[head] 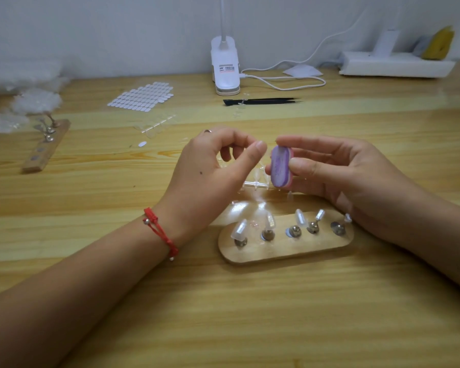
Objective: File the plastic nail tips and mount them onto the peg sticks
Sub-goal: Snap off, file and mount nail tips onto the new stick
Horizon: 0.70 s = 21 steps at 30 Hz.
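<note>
Over the wooden table [250, 314], right hand [343, 171] pinches a purple file [281, 166]; left hand [210, 166] curls, perhaps round something.

R hand [343, 171] grips purple file block [280, 166] just beside L hand [213, 166], thumb+forefinger pinched, above wooden peg base [290, 251] w/ clear tips [241, 229] mounted.

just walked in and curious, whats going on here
A person's right hand pinches a small purple file block close to the curled fingers of the left hand; whether those hold a nail tip is too small to tell. Nearer the camera on the table, a wooden peg stand already carries several clear nail tips.
</note>
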Tool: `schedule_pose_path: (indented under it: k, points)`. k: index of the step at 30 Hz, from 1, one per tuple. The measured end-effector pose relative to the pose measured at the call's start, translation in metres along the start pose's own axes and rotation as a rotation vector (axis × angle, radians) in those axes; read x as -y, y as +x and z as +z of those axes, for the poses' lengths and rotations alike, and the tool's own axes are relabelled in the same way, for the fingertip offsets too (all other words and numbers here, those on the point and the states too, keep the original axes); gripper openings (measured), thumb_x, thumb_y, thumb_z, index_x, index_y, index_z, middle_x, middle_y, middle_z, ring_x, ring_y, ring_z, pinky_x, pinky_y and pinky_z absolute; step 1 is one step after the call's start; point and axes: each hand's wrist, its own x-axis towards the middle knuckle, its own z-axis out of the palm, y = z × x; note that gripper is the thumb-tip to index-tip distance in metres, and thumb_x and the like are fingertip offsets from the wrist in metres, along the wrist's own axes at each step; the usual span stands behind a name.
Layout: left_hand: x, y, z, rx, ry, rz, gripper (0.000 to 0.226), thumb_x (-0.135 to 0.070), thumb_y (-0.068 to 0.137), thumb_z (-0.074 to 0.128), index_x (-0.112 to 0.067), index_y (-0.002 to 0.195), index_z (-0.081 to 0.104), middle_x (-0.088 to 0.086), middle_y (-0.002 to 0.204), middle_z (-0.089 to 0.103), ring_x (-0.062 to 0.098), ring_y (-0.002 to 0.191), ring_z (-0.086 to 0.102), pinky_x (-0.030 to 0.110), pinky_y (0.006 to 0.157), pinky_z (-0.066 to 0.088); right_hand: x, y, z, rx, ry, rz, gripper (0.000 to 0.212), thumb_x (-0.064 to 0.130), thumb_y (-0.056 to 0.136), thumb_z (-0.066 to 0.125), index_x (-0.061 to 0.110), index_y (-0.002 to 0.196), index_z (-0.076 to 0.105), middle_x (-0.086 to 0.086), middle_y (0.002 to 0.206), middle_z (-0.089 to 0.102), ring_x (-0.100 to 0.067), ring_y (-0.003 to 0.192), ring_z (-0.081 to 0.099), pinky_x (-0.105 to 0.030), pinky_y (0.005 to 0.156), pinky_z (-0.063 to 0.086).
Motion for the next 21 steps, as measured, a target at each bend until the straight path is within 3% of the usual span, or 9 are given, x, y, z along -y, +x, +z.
schedule_pose_path:
  k: [5,10,14,19,21]
  points:
    - [0.002,-0.0009,0.0016,0.095,0.01,-0.019,0.009,-0.025,0.089,0.064,-0.022,0.08,0.068,-0.014,0.063,0.049,0.002,0.062,0.042,0.016,0.062,0.031,0.0018,0.0011,-0.001,-0.044,0.045,0.006,0.032,0.006,0.072,0.064,0.01,0.103,0.073,-0.013,0.096,0.075,-0.025,0.09,0.073,-0.024,0.071,0.057]
    - [0.0008,-0.0003,0.0002,0.034,0.024,0.013,0.009,-0.024,0.089,0.064,-0.021,0.081,0.067,-0.012,0.065,0.05,0.008,0.07,0.045,0.013,0.065,0.03,0.0017,-0.0001,0.0008,-0.032,0.024,0.01,0.031,0.007,0.072,0.065,0.012,0.102,0.073,-0.015,0.097,0.075,-0.029,0.093,0.072,-0.026,0.072,0.058]
    - [0.0016,-0.0006,0.0015,0.109,0.021,0.002,0.012,-0.024,0.089,0.064,-0.027,0.077,0.065,-0.013,0.066,0.05,0.005,0.064,0.043,0.017,0.063,0.031,0.0018,0.0003,0.0,-0.06,0.029,-0.005,0.03,0.006,0.072,0.064,0.013,0.099,0.074,-0.015,0.098,0.075,-0.029,0.094,0.072,-0.025,0.072,0.058]
    - [0.0011,-0.0003,0.0005,0.038,0.028,0.037,0.01,-0.021,0.089,0.065,-0.018,0.08,0.067,-0.011,0.067,0.05,0.006,0.068,0.045,0.01,0.066,0.031,0.0021,-0.0003,0.0014,-0.024,0.007,0.002,0.031,0.007,0.072,0.064,0.012,0.102,0.073,-0.015,0.096,0.075,-0.027,0.092,0.073,-0.025,0.072,0.058]
    - [0.0014,-0.0004,0.0012,0.084,0.032,0.02,0.01,-0.022,0.089,0.064,-0.02,0.08,0.067,-0.011,0.066,0.05,0.006,0.067,0.044,0.013,0.064,0.031,0.0014,0.0,0.0013,-0.048,0.016,-0.006,0.03,0.007,0.071,0.065,0.013,0.099,0.075,-0.014,0.097,0.075,-0.027,0.09,0.073,-0.025,0.071,0.058]
